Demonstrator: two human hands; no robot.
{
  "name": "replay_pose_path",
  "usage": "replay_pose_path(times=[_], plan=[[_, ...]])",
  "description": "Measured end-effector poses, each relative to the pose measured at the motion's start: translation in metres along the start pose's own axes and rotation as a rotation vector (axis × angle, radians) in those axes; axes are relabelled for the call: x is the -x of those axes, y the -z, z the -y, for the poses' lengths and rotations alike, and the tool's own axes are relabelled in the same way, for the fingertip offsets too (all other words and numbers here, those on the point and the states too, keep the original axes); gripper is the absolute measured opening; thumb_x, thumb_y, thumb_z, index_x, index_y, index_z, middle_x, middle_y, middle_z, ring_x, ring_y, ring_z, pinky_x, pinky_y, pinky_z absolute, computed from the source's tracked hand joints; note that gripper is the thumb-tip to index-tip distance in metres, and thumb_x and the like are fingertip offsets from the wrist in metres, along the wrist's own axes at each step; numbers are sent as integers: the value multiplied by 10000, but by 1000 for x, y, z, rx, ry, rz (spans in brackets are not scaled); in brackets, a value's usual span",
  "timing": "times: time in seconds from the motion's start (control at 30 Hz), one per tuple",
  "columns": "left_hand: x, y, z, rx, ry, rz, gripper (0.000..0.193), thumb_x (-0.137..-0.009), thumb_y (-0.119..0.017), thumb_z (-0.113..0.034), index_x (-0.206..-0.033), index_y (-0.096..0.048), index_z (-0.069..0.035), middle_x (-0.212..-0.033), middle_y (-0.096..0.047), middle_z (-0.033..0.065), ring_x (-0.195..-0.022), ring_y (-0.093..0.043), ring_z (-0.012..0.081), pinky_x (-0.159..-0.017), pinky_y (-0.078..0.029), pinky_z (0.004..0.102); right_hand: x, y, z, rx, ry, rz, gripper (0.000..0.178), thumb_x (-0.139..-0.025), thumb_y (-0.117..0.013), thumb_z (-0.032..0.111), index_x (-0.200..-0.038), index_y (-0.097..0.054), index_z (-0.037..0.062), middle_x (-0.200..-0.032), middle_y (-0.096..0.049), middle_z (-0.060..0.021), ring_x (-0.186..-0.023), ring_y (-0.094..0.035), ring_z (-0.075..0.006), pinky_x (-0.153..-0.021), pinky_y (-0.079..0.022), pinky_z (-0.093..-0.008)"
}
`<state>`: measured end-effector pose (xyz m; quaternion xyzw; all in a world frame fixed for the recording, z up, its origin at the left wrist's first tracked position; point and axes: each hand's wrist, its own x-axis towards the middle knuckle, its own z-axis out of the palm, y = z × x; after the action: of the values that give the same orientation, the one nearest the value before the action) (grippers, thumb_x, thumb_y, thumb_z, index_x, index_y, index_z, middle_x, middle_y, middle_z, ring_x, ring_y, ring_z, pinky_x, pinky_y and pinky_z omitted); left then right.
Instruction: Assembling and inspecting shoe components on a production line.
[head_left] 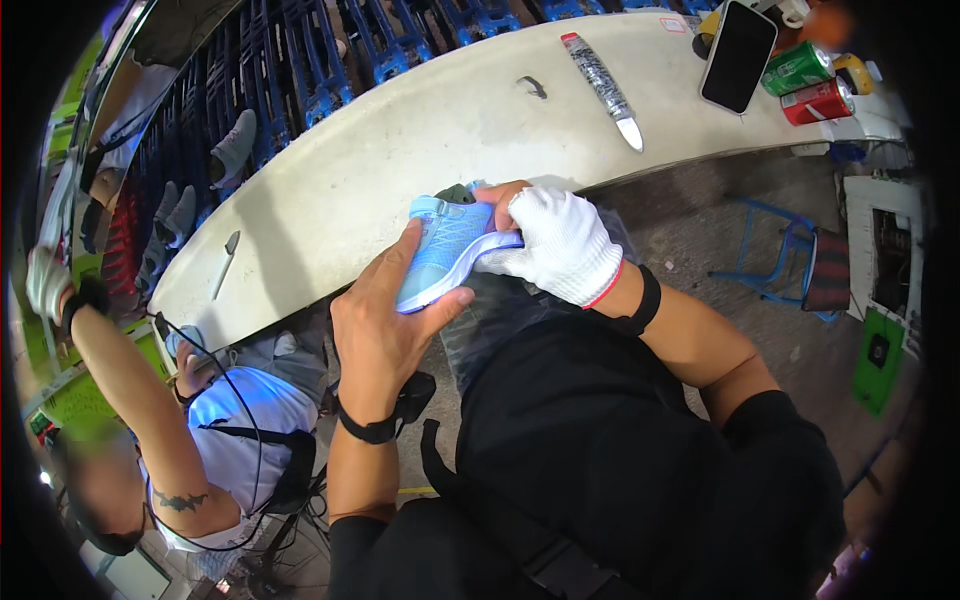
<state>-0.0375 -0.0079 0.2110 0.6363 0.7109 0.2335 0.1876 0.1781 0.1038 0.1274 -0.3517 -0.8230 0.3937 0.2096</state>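
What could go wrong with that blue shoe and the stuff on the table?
The blue shoe might slip and drop, because the left hand and gloved right hand hold it by the near edge of the table. Also, the phone lies close to the green can and red can, so a bump could knock a can into it.

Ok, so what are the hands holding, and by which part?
A blue shoe: the left hand holds it around the toe end, the right hand at the heel end.
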Motion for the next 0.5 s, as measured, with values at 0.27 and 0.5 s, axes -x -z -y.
replay_pose_path(times=[0.27,0.5], plan=[[-14,-50,-9,274,-335,-301,603,-766,-936,-37,-1324,-708,-9,-1289,-717,204,-1154,-750,379,-896,-645,410,5,55,32,-79,402,-81,1016,-720,-1026,452,-1514,-567,18,-1503,-652,-212,-1448,-604,-384,-1216,-460,-482],[-7,-97,-2,364,-384,-560,452,-709,-972,-14,-1069,-700,10,-995,-682,155,-1001,-763,369,-824,-657,415,2,44,28,-120,335,-94,737,-757,-1026,331,-1316,-687,-9,-1296,-766,-200,-1245,-744,-378,-1116,-561,-472]])
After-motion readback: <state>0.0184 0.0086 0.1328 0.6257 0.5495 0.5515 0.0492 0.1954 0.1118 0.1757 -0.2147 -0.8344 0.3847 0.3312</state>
